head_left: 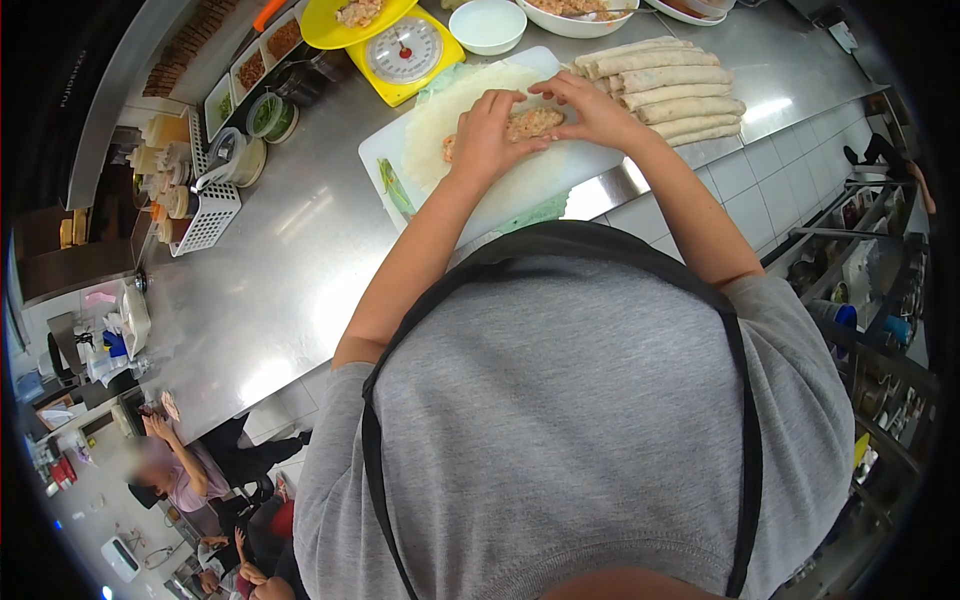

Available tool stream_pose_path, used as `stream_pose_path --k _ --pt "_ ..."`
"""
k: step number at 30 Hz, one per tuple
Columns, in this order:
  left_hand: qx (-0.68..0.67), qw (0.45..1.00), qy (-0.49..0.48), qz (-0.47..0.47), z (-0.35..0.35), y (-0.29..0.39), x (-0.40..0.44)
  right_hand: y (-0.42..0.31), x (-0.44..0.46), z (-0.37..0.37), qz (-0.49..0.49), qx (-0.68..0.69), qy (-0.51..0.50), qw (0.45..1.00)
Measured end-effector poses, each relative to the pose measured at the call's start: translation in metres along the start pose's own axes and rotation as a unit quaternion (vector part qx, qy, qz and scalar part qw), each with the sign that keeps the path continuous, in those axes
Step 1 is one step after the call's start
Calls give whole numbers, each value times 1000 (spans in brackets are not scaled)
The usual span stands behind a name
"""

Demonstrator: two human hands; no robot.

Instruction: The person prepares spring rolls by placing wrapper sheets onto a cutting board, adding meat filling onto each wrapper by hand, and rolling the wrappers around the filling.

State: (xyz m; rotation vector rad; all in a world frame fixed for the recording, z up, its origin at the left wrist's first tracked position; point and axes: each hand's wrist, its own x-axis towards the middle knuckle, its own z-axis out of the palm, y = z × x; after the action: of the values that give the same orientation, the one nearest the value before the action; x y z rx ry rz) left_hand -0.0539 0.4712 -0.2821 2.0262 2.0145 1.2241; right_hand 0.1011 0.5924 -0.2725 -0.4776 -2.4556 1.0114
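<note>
A strip of pinkish minced filling [535,122] lies across a thin, pale round wrapper [430,140] on a white cutting board [378,160]. My left hand [487,137] curls over the left part of the filling, its thumb along the near side. At the right end, my right hand [592,112] is bent around the filling with fingers on the far side and thumb on the near side. The two thumb tips come close together. The fingers partly cover the filling. Green strips [393,187] lie on the board's left edge.
Long pale rolls [665,85] are stacked to the right. Beyond the board stand a yellow scale [375,75], a white bowl [487,27] and a bowl of filling [578,22]. A white basket [213,212] holds bottles at left. Another person [195,470] is at the lower left.
</note>
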Motion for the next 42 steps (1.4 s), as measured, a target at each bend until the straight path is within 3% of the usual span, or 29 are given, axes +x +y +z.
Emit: stream_pose_path --k 2,5,9,12,15,19,21,23,26,30,37,39,41,42 --pt "5 1000 -28 -13 8 -2 -4 13 3 6 -60 -63 -57 995" --pt "15 995 -85 -48 8 -8 -3 21 3 11 -20 -20 -66 997" --pt "-5 986 -135 -93 -9 -8 -7 26 2 13 -44 -13 -61 997" --pt "21 996 -80 -46 -24 -18 -21 25 1 11 -31 8 -58 998" --pt "13 988 -105 -112 -41 -27 -31 28 1 12 -38 -6 -59 998" --pt "-45 985 -109 -129 -52 -38 -40 21 9 8 -15 -27 -96 995" --pt "-68 992 -53 -94 -56 -41 -48 7 13 3 5 -44 -116 992" --pt "-64 988 -68 -121 -63 -39 -49 -14 19 8 -68 -205 -33 976" --pt "-32 998 -5 -60 -65 -34 -41 -26 38 26 -114 -105 -72 985" --pt "-50 991 -81 -94 -61 -42 -38 -31 42 54 -107 -36 -126 986" --pt "3 995 -75 -63 -61 -49 -56 -33 30 58 -145 -78 -101 981" --pt "-49 994 -64 -78 -61 -50 -61 -31 31 58 -158 -91 -102 978" --pt "-101 989 -54 -91 -64 -42 -61 -34 31 53 -124 -45 -130 983" --pt "-41 998 -14 -55 -65 -39 -59 -35 32 51 -89 2 -157 984"
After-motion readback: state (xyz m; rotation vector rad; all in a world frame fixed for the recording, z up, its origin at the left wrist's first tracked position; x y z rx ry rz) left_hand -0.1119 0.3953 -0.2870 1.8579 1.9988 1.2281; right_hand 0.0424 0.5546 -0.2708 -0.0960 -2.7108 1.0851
